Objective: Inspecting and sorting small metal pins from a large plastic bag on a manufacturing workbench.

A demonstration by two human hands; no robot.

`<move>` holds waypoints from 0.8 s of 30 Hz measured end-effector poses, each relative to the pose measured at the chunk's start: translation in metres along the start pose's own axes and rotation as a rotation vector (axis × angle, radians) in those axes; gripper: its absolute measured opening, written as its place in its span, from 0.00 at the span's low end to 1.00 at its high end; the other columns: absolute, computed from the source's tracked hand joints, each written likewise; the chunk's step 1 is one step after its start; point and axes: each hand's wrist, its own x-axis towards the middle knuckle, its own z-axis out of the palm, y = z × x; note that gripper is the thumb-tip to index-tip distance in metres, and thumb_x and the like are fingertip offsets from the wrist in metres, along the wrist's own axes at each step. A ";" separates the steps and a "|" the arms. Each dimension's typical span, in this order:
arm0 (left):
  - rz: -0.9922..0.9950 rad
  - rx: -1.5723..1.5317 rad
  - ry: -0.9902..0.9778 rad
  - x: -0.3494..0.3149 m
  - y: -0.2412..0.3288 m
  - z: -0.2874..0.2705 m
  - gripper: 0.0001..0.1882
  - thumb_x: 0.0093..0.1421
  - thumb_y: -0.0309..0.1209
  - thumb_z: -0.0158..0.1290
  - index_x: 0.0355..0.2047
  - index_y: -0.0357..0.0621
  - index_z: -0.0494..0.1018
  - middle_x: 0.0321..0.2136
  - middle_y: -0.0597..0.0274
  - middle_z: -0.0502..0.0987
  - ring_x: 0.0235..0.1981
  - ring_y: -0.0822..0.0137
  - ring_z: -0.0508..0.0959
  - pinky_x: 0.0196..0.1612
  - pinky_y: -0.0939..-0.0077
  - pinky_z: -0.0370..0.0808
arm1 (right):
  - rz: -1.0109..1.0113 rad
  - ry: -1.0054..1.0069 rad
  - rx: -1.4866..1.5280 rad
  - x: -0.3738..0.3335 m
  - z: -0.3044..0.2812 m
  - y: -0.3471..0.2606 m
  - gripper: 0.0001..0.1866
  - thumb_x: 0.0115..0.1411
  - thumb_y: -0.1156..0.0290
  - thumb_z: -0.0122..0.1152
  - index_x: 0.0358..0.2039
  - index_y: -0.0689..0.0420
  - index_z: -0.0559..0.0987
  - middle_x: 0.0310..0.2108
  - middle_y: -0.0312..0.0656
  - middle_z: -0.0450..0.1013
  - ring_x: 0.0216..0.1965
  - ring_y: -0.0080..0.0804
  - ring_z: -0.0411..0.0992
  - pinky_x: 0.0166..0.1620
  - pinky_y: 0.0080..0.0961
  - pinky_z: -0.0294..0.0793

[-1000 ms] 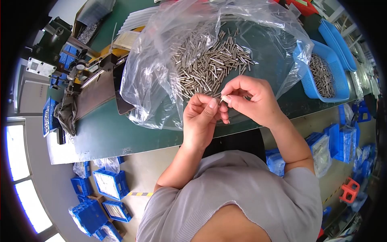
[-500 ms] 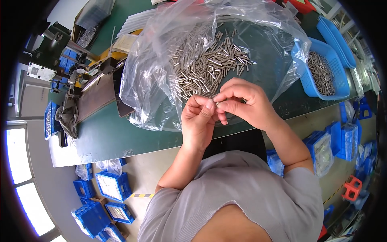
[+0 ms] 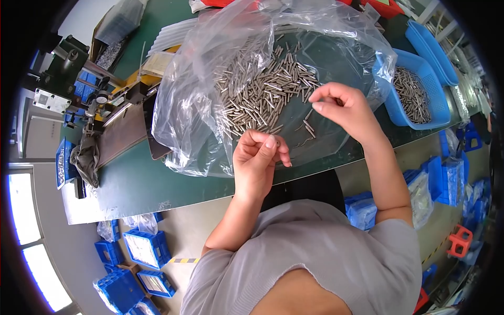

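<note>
A heap of short metal pins lies on a clear plastic bag spread over the green table. My left hand is closed at the near edge of the heap; a small metal pin shows end-on at its pinched thumb and forefinger, mostly covered by them. Over the right side of the bag hovers my right hand, thumb and forefinger slightly apart with nothing visible between the tips. Just below them is one pin, and a few loose pins lie nearer me, beside a thin curled strand.
At the right, a blue basket holds more pins, with blue trays behind it. A bench machine stands at the left. Blue crates sit on the floor, and a red stool is at the far right.
My right hand has parted from my left, moving right and away from me over the bag. My left hand stays pinched in nearly the same place. Loose pins the hands covered now show.
</note>
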 end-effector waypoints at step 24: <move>-0.032 0.003 -0.008 0.000 0.001 0.000 0.05 0.62 0.26 0.48 0.32 0.37 0.65 0.27 0.51 0.76 0.25 0.65 0.76 0.29 0.72 0.76 | -0.066 -0.316 0.477 -0.012 0.043 -0.001 0.04 0.59 0.76 0.55 0.33 0.62 0.72 0.29 0.34 0.72 0.32 0.17 0.72 0.37 0.15 0.71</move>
